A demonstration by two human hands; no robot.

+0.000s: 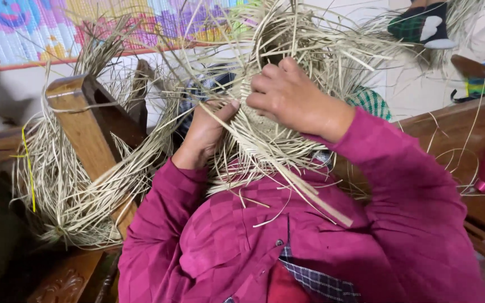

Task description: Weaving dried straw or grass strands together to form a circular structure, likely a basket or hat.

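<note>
We hold a half-woven mat of pale straw strips (265,132) against our chest, its loose ends fanning upward. Our left hand (206,132) pinches strips at its edge; our right hand (287,98) is curled closed on the weave. A straw bundle (68,185) drapes the wooden stand (85,123) beside us.

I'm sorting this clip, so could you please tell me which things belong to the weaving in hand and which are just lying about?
In use: woven straw piece, loose straw strips, left hand, right hand.
Lying about: straw bundle, wooden post, colourful mat, bench.
</note>
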